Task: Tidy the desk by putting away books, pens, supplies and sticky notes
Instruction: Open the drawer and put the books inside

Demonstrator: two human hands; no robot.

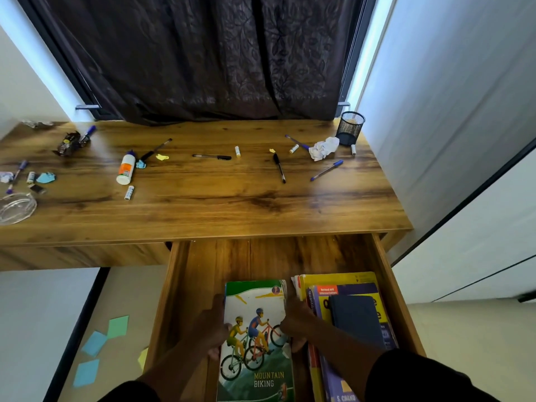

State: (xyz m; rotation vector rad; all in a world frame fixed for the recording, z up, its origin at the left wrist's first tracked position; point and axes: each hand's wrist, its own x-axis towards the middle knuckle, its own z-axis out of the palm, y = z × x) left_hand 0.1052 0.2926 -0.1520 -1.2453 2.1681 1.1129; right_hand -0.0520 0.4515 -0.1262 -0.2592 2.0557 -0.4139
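- Book with "MOUNTAIN BIKING" on its cover [255, 338] lies face up in the open drawer [185, 285], toward the drawer's near half, its top edge pointing at the desk.
- Left hand [213, 329] grasps the book's left edge, thumb on the cover and fingers [214, 353] curled under the side.
- Right hand [295, 323] grasps the book's right edge the same way, fingers wrapped round it in the gap beside the neighbouring stack.
- Stack of books [348, 288] sits just beside it on the right side of the drawer: a yellow one lowest, a purple and yellow one above, and a dark blue notebook [358, 317] on top.
- Desk [217, 204] above the drawer carries scattered things: two black pens [211, 156] [279, 167] near the middle, a blue pen [326, 170] to the right, another blue pen [296, 142] behind it.
- Glue bottle [126, 168] lies on its side left of centre, with a small white tube [129, 192] near it and a black marker [155, 150] just behind.
- Crumpled white paper [323, 148] rests beside a black mesh pen cup [350, 127] at the far right corner.
- Small yellow and blue crumpled sticky notes [161, 157] lie near the glue bottle.
- Glass ashtray [17, 208] sits at the desk's left edge, among more pens and scraps.
- Flat blue, green and yellow sticky notes [117, 326] lie on the floor left of the drawer.
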